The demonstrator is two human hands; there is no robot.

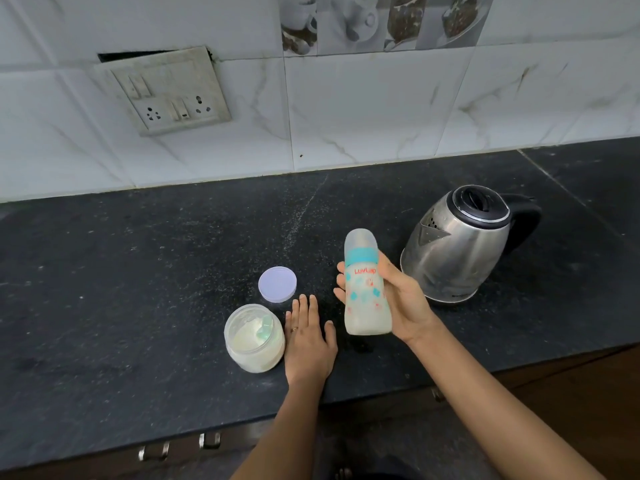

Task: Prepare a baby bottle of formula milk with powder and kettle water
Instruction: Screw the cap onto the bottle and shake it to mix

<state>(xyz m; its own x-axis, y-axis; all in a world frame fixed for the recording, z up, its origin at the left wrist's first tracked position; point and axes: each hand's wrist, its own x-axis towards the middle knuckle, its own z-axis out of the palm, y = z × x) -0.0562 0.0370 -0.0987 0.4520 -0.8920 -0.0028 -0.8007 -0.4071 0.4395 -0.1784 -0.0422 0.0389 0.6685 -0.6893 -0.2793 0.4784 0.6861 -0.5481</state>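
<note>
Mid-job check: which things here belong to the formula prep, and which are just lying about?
Job: clear baby bottle with teal collar, gripped by right hand; open clear plastic jar of white powder; pale green scoop inside it; round lilac lid; steel kettle with black handle.
Lying about: grey wall switch-and-socket plate; metal drawer handles.

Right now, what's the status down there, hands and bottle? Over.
Right hand has a grip on the baby bottle, capped, milky inside. Left hand flat on the counter. Powder jar open, lid beside it. Kettle shut, standing right.
</note>
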